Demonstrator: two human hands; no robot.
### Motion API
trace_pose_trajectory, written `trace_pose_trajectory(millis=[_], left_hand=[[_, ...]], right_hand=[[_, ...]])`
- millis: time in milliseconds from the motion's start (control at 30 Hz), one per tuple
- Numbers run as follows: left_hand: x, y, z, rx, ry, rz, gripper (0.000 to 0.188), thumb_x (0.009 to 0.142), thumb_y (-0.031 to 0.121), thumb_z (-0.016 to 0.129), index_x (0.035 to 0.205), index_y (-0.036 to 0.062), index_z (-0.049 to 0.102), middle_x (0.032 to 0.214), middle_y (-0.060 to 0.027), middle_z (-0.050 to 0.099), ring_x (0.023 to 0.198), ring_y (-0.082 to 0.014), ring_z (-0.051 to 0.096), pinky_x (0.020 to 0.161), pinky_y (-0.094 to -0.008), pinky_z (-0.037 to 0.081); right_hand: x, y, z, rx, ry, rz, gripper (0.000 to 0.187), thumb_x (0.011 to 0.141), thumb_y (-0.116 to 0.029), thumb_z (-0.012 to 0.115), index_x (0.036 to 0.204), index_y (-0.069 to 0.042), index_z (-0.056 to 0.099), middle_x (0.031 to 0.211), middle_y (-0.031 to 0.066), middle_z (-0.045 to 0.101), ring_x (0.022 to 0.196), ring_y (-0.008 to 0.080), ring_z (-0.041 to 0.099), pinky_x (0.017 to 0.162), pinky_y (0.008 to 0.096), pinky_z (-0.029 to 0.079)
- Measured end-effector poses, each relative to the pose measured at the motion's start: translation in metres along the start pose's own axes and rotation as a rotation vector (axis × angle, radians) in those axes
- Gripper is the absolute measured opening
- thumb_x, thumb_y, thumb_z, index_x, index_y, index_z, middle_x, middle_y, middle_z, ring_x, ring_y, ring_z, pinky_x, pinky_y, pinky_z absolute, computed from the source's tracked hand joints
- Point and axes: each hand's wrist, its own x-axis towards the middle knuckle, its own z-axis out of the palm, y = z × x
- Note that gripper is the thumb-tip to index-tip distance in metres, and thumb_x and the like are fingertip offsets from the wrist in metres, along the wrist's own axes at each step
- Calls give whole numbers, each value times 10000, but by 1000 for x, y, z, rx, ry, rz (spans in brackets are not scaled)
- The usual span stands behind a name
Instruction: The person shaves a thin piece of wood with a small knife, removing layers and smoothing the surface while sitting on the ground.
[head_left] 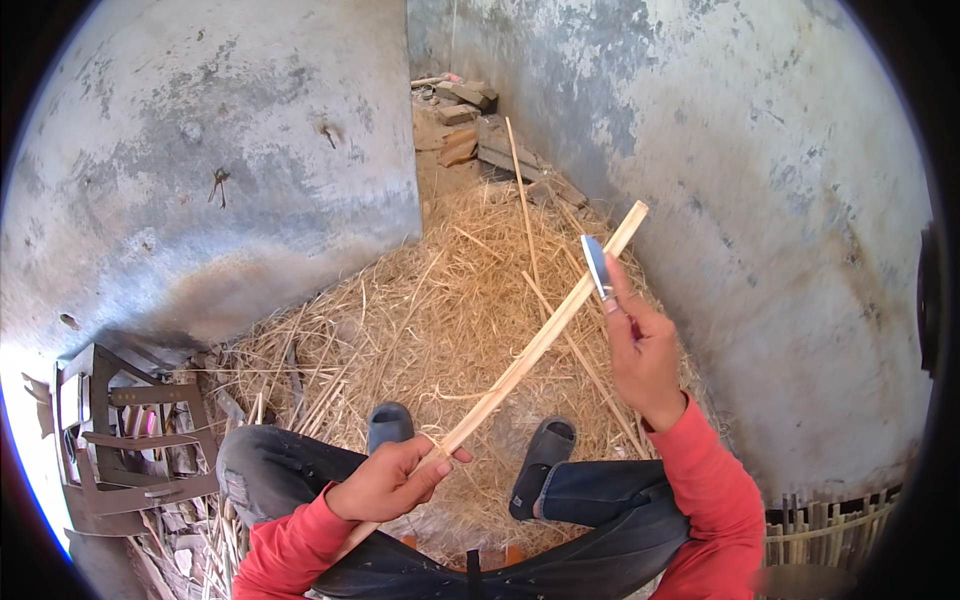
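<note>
A long pale strip of split wood or bamboo (535, 350) slants up and to the right across my lap. My left hand (392, 482) is wrapped round its lower part, and the near end runs back over my left thigh. In my right hand (643, 352) is a knife; its short shiny blade (596, 264) lies against the strip near the far end, with my index finger stretched along it. The fingers hide the knife's handle. A thin curled shaving (458, 396) shows beside the strip's lower half.
Shavings (480, 260) cover the ground ahead, with loose thin sticks among them. Rough walls (780, 230) stand on both sides. Bricks and boards (465, 100) are piled in the far corner. A dark wooden frame (145, 440) stands at left, a slatted basket-like thing (835, 535) at lower right.
</note>
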Motion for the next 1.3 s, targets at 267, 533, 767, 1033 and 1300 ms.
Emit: trace_pose_trajectory(millis=[267, 533, 767, 1033, 1300], left_hand=[[6, 3, 3, 166, 30, 17, 324, 1078, 230, 504, 1328, 40, 586, 635, 77, 481, 527, -17, 466, 501, -209, 373], [9, -1, 8, 164, 18, 61, 321, 1076, 223, 509, 1329, 46, 596, 628, 74, 466, 522, -21, 470, 498, -225, 389], [2, 0, 6, 147, 24, 84, 321, 1075, 227, 510, 1325, 50, 604, 602, 78, 466, 518, -29, 498, 506, -224, 413], [1, -1, 2, 182, 56, 47, 307, 1072, 212, 511, 1313, 49, 607, 596, 63, 509, 507, -38, 528, 503, -227, 430], [3, -3, 3, 136, 62, -24, 310, 1067, 198, 527, 1320, 34, 601, 619, 50, 495, 533, -36, 476, 512, -239, 403]], right_hand=[[-28, -11, 21, -70, -234, -103, 455, 1010, -80, 532, 1464, -107, 529, 581, 102, 474, 485, 90, 422, 461, 306, 368], [-28, -9, 18, -123, -176, -175, 456, 1009, -88, 538, 1464, -105, 527, 584, 131, 503, 452, 123, 446, 462, 316, 391], [1, -2, -3, -154, -59, 27, 487, 1013, -75, 512, 1498, -117, 484, 592, 164, 544, 431, 192, 502, 456, 359, 413], [-4, -12, 22, -9, -111, -17, 472, 997, -54, 516, 1468, -88, 521, 583, 126, 489, 462, 140, 438, 478, 316, 393], [-41, -20, 32, -182, -337, -169, 431, 1005, -139, 557, 1435, -124, 568, 578, 146, 518, 470, 160, 469, 485, 355, 408]])
